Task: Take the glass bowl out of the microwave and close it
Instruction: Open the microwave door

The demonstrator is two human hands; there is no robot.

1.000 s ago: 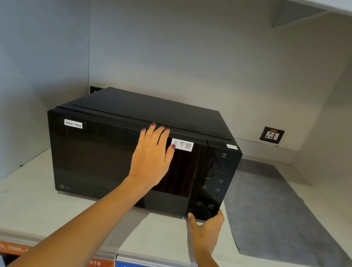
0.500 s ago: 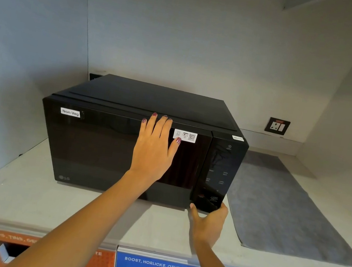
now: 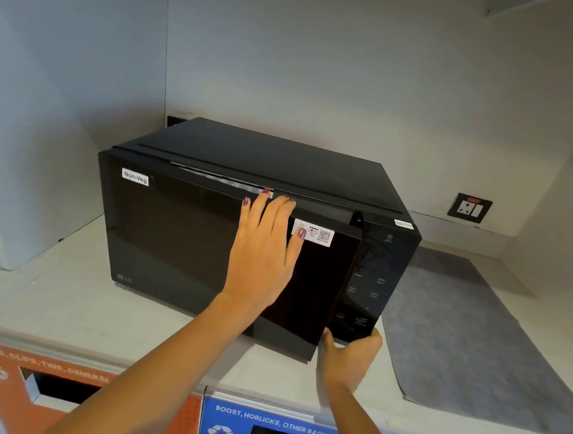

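On the pale stone counter [image 3: 39, 297], the shiny black microwave [image 3: 256, 234] door has now popped ajar; it was shut before. My left hand [image 3: 264, 251] lies flat, fingers spread. My right hand [image 3: 349, 354] curls under its corner. I can't see the glass bowl.

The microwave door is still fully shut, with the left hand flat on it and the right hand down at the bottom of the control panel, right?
Not quite. In the head view the microwave door has swung slightly ajar. The left hand lies flat on it, and the right hand is at the control panel's bottom.
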